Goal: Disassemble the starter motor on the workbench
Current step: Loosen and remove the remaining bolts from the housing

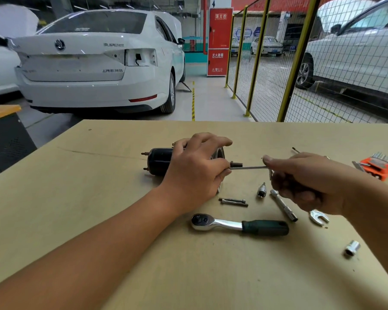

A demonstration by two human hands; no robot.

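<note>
The black starter motor (159, 161) lies on its side on the workbench (99, 198), terminals pointing left. My left hand (195, 168) grips its right half and hides most of the end there. My right hand (305, 182) holds the handle of a screwdriver (249, 168). Its thin shaft runs level to the left, with the tip at the motor's end beside my left thumb.
In front of the motor lie a green-handled ratchet (240, 224), two long bolts (233, 201), a small bit socket (261, 190), an extension bar (283, 205), an open-end wrench (319, 217) and a socket (352, 247). An orange hex-key holder (375, 167) sits at the right edge.
</note>
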